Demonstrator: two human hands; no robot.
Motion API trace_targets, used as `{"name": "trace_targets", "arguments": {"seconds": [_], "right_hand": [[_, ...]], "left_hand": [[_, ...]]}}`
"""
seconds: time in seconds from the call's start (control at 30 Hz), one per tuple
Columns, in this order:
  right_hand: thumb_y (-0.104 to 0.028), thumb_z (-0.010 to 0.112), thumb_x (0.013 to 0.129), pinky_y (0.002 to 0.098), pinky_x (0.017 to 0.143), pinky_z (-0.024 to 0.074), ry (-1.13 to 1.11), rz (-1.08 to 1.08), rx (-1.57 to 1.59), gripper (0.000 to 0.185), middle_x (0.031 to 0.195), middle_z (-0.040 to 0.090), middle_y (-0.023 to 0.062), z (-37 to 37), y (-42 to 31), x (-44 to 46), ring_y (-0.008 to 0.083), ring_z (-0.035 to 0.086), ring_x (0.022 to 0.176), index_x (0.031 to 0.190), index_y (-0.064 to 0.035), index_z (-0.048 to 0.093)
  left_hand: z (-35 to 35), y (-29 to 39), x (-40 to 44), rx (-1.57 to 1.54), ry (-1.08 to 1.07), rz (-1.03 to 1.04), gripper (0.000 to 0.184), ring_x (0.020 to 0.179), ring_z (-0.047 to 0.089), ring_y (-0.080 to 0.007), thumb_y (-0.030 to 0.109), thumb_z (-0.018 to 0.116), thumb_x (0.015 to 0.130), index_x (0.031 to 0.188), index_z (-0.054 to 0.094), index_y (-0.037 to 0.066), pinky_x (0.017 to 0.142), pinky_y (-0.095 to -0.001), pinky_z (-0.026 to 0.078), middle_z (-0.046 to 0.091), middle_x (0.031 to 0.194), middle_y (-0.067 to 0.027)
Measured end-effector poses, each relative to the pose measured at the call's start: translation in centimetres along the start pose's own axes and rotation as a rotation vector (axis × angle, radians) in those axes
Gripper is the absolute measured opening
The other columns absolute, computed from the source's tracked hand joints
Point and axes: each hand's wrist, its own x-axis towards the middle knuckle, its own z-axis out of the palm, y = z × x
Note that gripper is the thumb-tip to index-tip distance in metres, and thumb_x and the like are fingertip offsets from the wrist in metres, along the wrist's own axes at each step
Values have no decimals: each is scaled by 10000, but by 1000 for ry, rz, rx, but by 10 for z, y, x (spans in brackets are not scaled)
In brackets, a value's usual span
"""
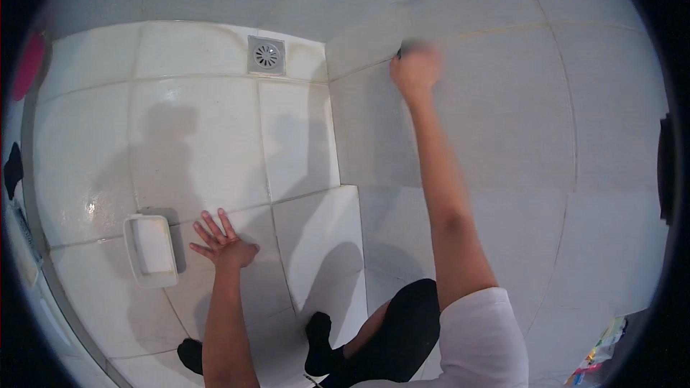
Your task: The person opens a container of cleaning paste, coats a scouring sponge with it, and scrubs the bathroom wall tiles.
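Note:
My left hand [224, 242] lies flat on the white floor tiles [198, 136], its fingers spread and nothing in it. Just left of it stands a white rectangular tub [151, 250] with something whitish inside. My right hand [417, 70] is up against the grey wall tiles [496, 115], near a grout line. Its fingers are closed round a dark object [411, 47], which is blurred by motion and mostly hidden, so I cannot tell what it is.
A square metal floor drain [267, 55] sits near the wall corner. My feet in black socks [320, 338] are at the bottom. Something pink [30, 65] is at the far left, a dark object [665, 169] at the right edge, and a colourful package [604, 345] at the lower right.

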Motion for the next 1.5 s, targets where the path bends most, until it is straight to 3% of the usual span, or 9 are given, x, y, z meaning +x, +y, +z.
{"name": "trace_targets", "arguments": {"seconds": [0.27,0.43,0.5,0.67,1.03,1.13,1.3,1.43,1.5], "right_hand": [[-295,622,786,343,531,466,-369,-171,966,355,601,604,101,-36,-20,-64,224,594,547,955,16,642],[-286,602,858,288,472,471,-1152,-217,1361,422,726,619,105,-118,-121,-200,145,585,534,1145,17,539],[-179,616,827,292,569,517,-896,-691,1515,427,1069,633,80,-127,-172,-243,155,622,769,1219,-41,523],[-136,647,685,345,593,504,-99,-1250,854,270,791,640,114,-176,-262,-293,288,609,747,927,-15,660],[-131,648,672,334,585,497,-167,-1047,591,277,876,572,106,-143,-307,-325,297,576,883,932,-36,631],[-146,637,698,384,598,507,-295,-1070,822,295,880,607,134,-158,-280,-298,331,603,867,966,-26,613],[-132,572,742,469,722,504,-963,-708,763,229,865,636,235,-183,-254,-265,390,633,784,897,38,568],[-90,605,739,311,513,541,-539,-850,649,177,946,637,221,-175,-269,-296,254,678,642,866,31,578],[-102,622,728,264,461,524,-434,-915,523,275,985,630,224,-175,-285,-304,198,677,625,952,53,588]], "left_hand": [[28,-3,13,18,280,87,1322,1340,-203,-460,624,718,571,1451,-133,126,975,-718,-58,-196,1490,-212],[70,-10,35,17,612,103,1093,1380,-8,-452,750,489,635,1464,179,109,981,-706,-82,96,1517,-197],[97,-14,64,100,1072,282,1267,1361,-128,-464,606,710,578,1466,-39,101,970,-732,-32,-127,1499,-236],[85,-15,61,-144,783,335,1231,1356,-93,-493,558,716,597,1465,-21,90,948,-752,-19,-106,1494,-260],[59,-13,22,63,601,239,1145,1353,-45,-511,556,669,654,1469,2,108,987,-718,19,-55,1507,-243],[101,0,82,76,812,-18,502,1412,84,-213,203,339,965,1438,202,106,1135,-355,136,90,1521,-125],[114,-1,104,456,798,-91,1100,1353,-38,-509,476,688,669,1470,30,108,1039,-665,7,-36,1508,-237],[91,3,61,858,702,-343,1099,1347,-46,-519,467,694,666,1470,38,108,1036,-670,15,-37,1509,-236],[78,-4,38,385,755,-29,1098,1345,-53,-524,457,698,660,1471,43,111,1022,-688,24,-40,1510,-233]]}}
